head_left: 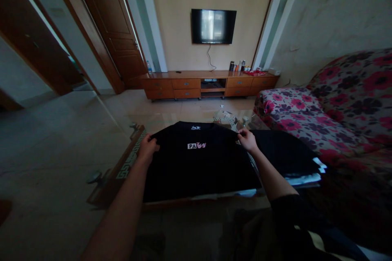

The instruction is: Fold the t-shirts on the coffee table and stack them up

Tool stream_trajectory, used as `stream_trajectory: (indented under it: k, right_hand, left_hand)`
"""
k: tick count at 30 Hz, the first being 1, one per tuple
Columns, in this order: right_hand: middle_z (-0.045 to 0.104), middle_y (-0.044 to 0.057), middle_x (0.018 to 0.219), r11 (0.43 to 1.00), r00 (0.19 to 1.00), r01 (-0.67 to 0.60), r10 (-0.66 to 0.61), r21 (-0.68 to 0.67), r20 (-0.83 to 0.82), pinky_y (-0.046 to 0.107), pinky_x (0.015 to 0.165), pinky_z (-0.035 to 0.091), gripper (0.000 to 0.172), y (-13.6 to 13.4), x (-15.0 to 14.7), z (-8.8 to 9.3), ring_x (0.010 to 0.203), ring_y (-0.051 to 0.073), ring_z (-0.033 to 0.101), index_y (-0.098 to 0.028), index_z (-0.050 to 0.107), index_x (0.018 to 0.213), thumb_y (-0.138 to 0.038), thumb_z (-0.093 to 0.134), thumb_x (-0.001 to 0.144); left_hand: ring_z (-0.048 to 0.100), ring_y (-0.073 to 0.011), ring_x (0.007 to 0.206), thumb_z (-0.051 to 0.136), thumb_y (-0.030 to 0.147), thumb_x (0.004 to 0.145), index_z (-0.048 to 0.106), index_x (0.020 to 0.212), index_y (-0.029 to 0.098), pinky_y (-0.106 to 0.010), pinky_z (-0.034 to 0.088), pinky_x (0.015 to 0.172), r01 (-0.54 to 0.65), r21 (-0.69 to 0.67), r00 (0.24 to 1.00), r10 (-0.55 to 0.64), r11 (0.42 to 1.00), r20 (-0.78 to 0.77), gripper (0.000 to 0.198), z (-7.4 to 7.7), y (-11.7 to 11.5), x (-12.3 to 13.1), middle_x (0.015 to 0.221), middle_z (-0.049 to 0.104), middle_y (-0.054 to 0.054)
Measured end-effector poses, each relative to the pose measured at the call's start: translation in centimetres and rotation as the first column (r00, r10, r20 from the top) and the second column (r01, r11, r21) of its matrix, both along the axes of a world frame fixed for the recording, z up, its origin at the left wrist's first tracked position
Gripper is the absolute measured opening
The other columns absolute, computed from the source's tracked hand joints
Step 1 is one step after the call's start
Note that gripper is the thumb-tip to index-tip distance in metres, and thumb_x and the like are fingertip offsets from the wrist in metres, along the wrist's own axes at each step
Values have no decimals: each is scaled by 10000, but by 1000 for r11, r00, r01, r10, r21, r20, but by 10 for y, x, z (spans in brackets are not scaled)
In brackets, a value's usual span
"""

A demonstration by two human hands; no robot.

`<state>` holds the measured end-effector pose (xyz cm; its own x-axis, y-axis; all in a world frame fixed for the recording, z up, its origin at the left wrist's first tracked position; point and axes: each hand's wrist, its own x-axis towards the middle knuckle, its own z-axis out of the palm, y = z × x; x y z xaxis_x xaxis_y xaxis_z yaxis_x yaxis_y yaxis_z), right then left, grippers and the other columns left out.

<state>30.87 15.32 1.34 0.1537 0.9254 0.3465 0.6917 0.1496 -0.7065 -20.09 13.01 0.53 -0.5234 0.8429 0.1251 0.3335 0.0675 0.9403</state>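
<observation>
A black T-shirt (196,171) with a small white and pink chest print lies spread on the low glass-topped table (128,163), its neckline facing away from me. My left hand (149,147) pinches the shirt's edge near the left shoulder. At the right shoulder, my right hand (247,140) grips the fabric between thumb and fingers. Beyond my right forearm sits a stack of folded dark clothes (281,153), with pale layers showing at its lower edge.
A floral sofa (300,110) stands on the right. Against the far wall is a long wooden TV cabinet (186,84) with bottles and cans (237,66) on it, below a wall-mounted television (213,26). A brown door (110,28) is at the left.
</observation>
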Motion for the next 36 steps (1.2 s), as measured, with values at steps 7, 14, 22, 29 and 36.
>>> stream_trajectory:
  k: [7,14,22,29,36]
  right_hand:
    - [722,1,784,953,995,-67,87,-295,55,277,827,514,211,-87,20,-19,837,189,677,-220,765,798,-126,608,692]
    - [671,-14,696,933,997,-75,68,-351,-33,286,643,524,292,-123,12,-33,609,164,622,-205,791,973,-148,623,741]
    - [713,22,826,883,843,-210,-54,-420,-535,254,650,561,313,-115,-4,-32,675,134,651,-161,731,1066,-217,754,759]
    - [736,41,832,943,638,-178,-107,-281,-763,304,817,642,205,-111,-4,-8,848,194,731,-200,702,907,-190,814,736]
    - [724,58,738,806,728,-297,-156,-512,-667,265,609,613,197,-125,17,-1,668,185,723,-153,702,827,-141,843,691]
  left_hand:
    - [633,-176,662,589,216,621,686,854,176,-246,489,576,116,-214,986,-86,970,146,256,-30,-106,-14,736,670,-31]
    - [664,-165,687,648,288,745,735,1005,208,-232,495,566,193,-296,970,-137,936,200,286,-33,-138,-4,885,728,-58]
    - [686,-184,774,834,281,694,755,869,161,-261,559,655,231,-270,952,-160,935,263,227,-26,-132,9,833,724,-56]
    - [701,-132,829,636,81,787,709,969,172,-279,623,808,186,-183,902,-94,965,422,216,-7,-124,2,997,727,-76]
    - [668,-156,669,599,59,705,658,961,212,-292,623,630,228,-376,901,-48,898,432,303,-2,-134,-24,841,641,-30]
